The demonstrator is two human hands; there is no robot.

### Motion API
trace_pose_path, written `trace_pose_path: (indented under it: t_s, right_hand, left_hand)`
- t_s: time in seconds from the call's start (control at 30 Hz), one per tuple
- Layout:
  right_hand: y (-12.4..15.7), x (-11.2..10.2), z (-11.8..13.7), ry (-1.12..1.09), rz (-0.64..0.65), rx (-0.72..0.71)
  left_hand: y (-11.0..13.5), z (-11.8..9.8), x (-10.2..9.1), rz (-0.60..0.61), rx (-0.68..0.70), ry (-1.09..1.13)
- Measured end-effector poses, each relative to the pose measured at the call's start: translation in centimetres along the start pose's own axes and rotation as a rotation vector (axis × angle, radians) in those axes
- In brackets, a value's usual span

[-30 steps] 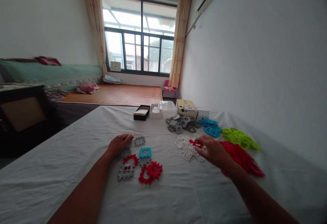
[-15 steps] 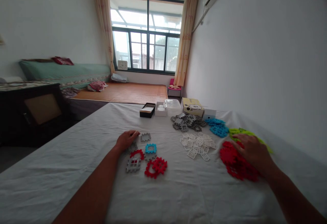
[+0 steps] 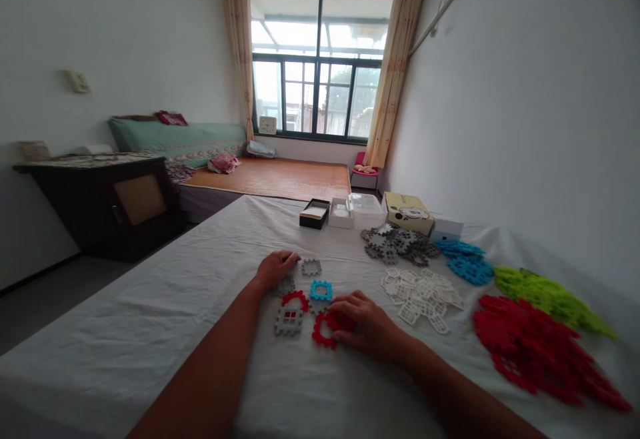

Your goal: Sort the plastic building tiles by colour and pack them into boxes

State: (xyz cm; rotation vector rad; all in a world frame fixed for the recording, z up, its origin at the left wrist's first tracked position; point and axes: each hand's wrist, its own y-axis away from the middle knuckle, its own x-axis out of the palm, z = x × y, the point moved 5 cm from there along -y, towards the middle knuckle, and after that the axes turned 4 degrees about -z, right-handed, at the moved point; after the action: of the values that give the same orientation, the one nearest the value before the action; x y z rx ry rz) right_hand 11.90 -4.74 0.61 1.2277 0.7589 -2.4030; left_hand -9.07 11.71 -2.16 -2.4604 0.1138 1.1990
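My left hand (image 3: 279, 270) rests on the cloth with its fingers loosely bent, holding nothing that I can see. Beside its fingertips lies a grey notched square frame (image 3: 311, 267), with another grey piece (image 3: 284, 285) just below the hand. My right hand (image 3: 367, 327) has its thumb and fingers around a red gear-edged building piece (image 3: 341, 321), partly hidden by them. A red ring piece (image 3: 323, 333) touches it on the left. Near these lie a light blue notched frame (image 3: 321, 290), a red curved piece (image 3: 296, 300) and a grey window piece (image 3: 289, 321).
Heaps of red (image 3: 535, 349), lime green (image 3: 553, 299), blue (image 3: 467, 263), white (image 3: 423, 295) and grey pieces (image 3: 395, 244) spread over the right side. Behind them stand a black box (image 3: 315, 215), a clear plastic container (image 3: 367, 212) and a yellow carton (image 3: 409, 213).
My right hand has moved left from the red heap to the red gear-edged piece by the small group. My left hand stays by the grey frames. The view has turned slightly left.
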Motion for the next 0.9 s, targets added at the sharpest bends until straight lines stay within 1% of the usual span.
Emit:
trace_pose_path:
  t_s: [0.13,0.2,0.37,0.47,0.57,0.63,0.8,0.87,0.9]
  right_hand:
    - [0.8,-0.5,-2.8,-0.029,-0.117,0.062]
    - [1.1,-0.7,-3.5,-0.036,-0.142,0.073]
    - [1.0,-1.1,-3.2,-0.004,-0.160,0.043]
    - [1.4,-2.6,-3.0,0.081,-0.198,0.042]
    - [3.4,-5.7,-3.7,0.205,-0.283,0.088]
    - [5.9,-8.5,-5.0,0.295,-0.349,0.161]
    - [15.1,-16.2,-9.8,0.594,-0.504,0.405]
    - [18.6,-18.5,-11.6,0.711,-0.558,0.497]
    - [20.0,-19.3,-12.4,0.757,-0.574,0.530]
  left_hand:
    - [-0.3,0.2,0.1,-0.001,-0.016,0.016]
    - [-0.4,0.2,0.1,-0.001,-0.023,0.015]
    - [-0.4,-0.3,-0.3,0.008,-0.012,0.006]
    - [-0.3,-0.2,-0.4,0.014,-0.014,0.014]
    - [-0.5,0.4,-0.2,0.031,-0.027,0.036]
    - [-0.7,0.7,-0.1,0.040,-0.035,0.044]
    - [-0.8,0.6,-0.1,0.047,-0.035,0.021]
    - [-0.8,0.5,-0.2,0.043,-0.046,0.004]
    - [-0.7,0.4,-0.2,0.043,-0.048,-0.003]
